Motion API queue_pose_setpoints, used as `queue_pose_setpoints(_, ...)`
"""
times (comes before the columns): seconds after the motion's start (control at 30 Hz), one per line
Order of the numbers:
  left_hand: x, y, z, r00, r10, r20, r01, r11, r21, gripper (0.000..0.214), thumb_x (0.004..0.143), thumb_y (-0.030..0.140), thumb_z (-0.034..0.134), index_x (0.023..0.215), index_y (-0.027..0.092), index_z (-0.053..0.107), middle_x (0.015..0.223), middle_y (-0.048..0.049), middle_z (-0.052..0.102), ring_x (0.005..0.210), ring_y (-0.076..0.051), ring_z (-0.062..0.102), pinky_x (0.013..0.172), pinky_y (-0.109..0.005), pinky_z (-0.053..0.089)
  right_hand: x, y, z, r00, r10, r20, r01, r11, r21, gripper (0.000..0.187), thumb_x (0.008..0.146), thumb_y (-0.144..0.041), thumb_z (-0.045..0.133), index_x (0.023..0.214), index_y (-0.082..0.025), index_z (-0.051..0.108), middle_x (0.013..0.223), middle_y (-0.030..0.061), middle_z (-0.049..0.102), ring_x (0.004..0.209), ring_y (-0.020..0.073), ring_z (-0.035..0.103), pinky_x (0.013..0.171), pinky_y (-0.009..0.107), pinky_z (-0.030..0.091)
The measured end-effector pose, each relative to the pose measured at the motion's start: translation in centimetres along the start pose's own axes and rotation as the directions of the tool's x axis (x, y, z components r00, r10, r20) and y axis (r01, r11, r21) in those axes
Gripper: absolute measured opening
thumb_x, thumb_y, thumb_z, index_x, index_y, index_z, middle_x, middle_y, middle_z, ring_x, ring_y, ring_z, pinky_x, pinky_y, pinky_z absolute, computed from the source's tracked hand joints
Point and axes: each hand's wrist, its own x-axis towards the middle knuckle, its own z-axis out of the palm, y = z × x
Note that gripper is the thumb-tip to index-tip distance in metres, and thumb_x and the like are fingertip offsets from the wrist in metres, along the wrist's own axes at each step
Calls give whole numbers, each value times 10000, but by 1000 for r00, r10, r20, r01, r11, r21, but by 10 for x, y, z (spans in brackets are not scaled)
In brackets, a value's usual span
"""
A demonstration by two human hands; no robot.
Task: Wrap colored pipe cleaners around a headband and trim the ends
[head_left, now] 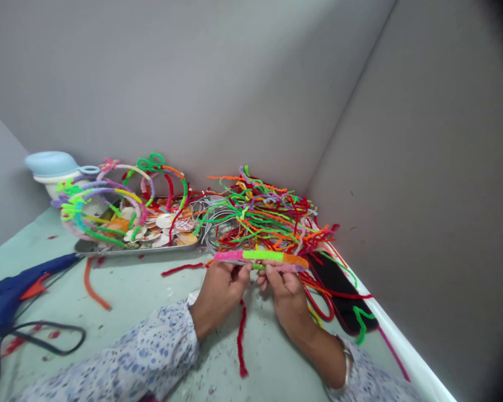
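Left hand (218, 296) and right hand (289, 301) closed on a pipe-cleaner bundle (262, 258); metal tray (138, 249) behind, holding seashells (163, 222). Loose pipe cleaners (264, 215) beside it.

a blue hot glue gun (20, 293), a metal tray (138, 249) of seashells (164, 221), a pale blue lidded pot (52, 164)

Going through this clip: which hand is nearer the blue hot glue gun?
Left. The left hand lies to the right of the blue hot glue gun in view; the right hand lies farther off, beyond the left. Both hold a pipe-cleaner bundle.
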Motion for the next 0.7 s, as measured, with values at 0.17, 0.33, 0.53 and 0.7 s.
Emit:
queue_pose_setpoints(0.17, 2, -1, -1, 999, -19, 31, 21, 998, -65, 270, 896, 305, 458, 769, 147, 636, 695, -30, 644, 662, -156, 576, 619, -242, 415, 0, 4, 0, 999, -43, 11, 43, 999, 18, 266, 850, -440, 575, 835, -178, 619, 665, 18, 635, 578, 156, 572, 555, 274, 468)
queue_pose_setpoints(0.33, 3, 0, -3, 998, -24, 55, 29, 995, -91, 268, 895, 298, 455, 755, 149, 627, 655, -21, 618, 733, -176, 607, 663, -247, 431, 0, 6, -2, 994, -102, 41, 101, 995, 18, 235, 879, -414, 560, 875, -181, 588, 685, 9, 627, 587, 144, 574, 567, 266, 478)
queue_pose_setpoints(0.53, 3, 3, -5, 998, -21, 51, 25, 997, -78, 243, 880, 284, 455, 772, 144, 622, 752, -41, 656, 720, -167, 586, 654, -249, 420, 0, 3, -2, 991, -110, 71, 109, 994, 12, 248, 892, -426, 543, 899, -180, 579, 715, 14, 628, 600, 144, 581, 569, 266, 480)
queue_pose_setpoints(0.7, 4, 5, -7, 997, -36, 70, 40, 998, -55, 245, 876, 297, 442, 770, 152, 609, 681, -15, 596, 650, -153, 536, 612, -243, 389, -1, 3, -2, 988, -126, 84, 127, 992, -8, 239, 899, -411, 534, 892, -176, 578, 698, 9, 620, 591, 142, 576, 587, 275, 486)
